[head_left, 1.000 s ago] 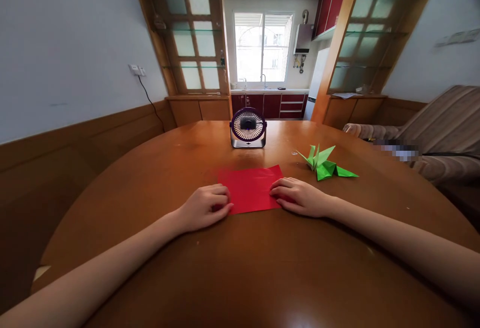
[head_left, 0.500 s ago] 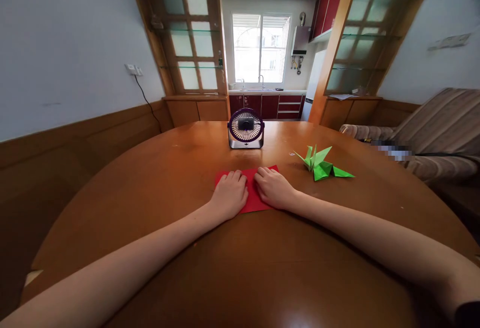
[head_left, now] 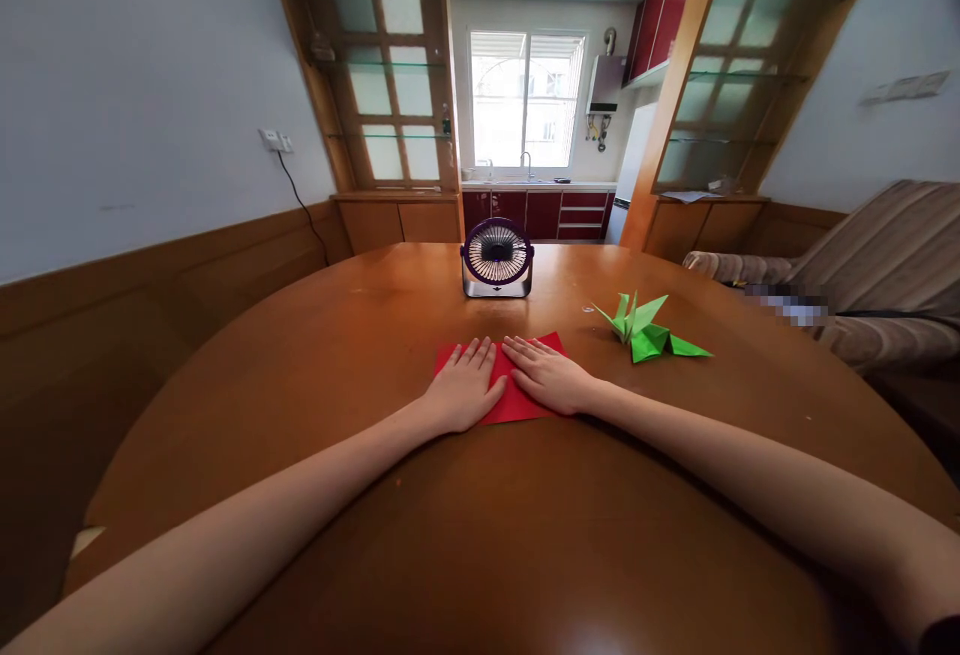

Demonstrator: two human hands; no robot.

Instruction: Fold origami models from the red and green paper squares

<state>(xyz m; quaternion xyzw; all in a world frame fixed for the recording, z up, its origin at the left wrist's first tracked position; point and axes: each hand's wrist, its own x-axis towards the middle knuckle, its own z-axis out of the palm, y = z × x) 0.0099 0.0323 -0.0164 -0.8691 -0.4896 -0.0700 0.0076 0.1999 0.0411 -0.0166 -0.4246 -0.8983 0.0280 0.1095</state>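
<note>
A sheet of red paper (head_left: 517, 403) lies flat on the wooden table (head_left: 480, 525), partly covered by both hands. My left hand (head_left: 466, 385) rests palm down on its left side, fingers stretched out and the thumb pointing inward. On the right side, my right hand (head_left: 549, 375) also lies flat with extended fingers. A strip of red shows between the two hands. To the right of my right hand stands a green origami crane (head_left: 649, 330) with pointed wings and tail.
A small round desk fan (head_left: 496, 255) on a metal stand is beyond the paper. At the right is a striped armchair (head_left: 877, 255). A black cord (head_left: 300, 200) hangs from a wall socket on the left.
The fingers of both hands, curled on the red paper before, are now straightened and flat. The view has shifted slightly; the paper, fan and crane keep their places on the table.
</note>
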